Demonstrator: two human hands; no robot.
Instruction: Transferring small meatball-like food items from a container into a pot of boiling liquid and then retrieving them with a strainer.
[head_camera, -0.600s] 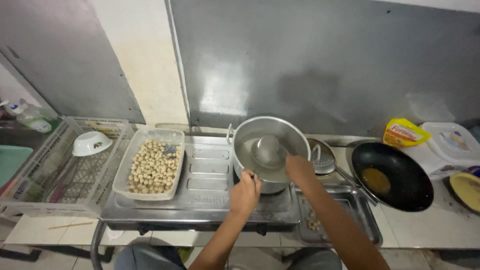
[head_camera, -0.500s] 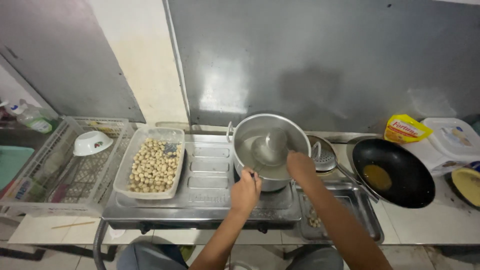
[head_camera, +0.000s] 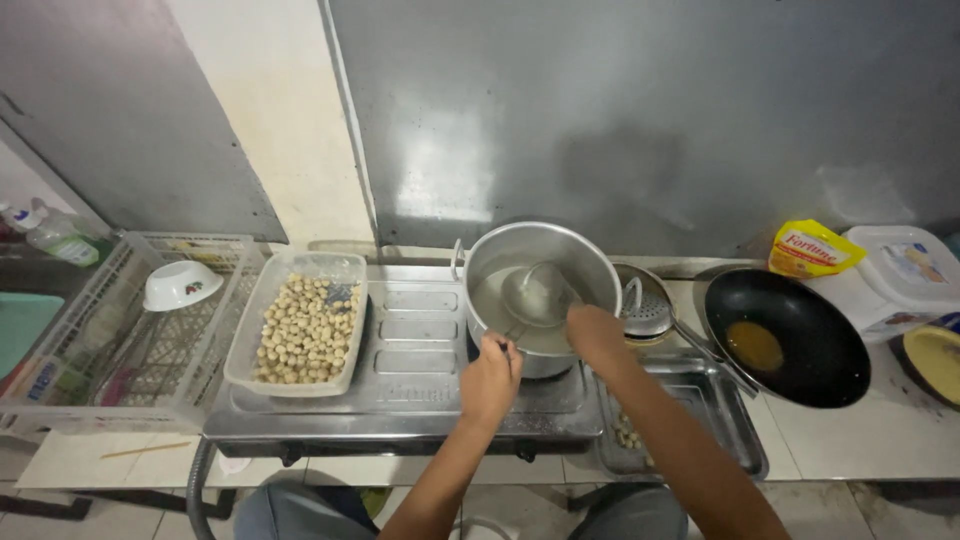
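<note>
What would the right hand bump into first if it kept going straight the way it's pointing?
Probably the round steel pot. The right hand points up-left over the pot's near rim, toward the metal ladle sitting inside it. Depth is hard to judge, so it might pass above the rim.

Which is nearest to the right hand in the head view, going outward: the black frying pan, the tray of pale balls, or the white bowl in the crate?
From the right hand:
1. Black frying pan, to its right.
2. Tray of pale balls, left on the stove.
3. White bowl, far left in the crate.
</note>
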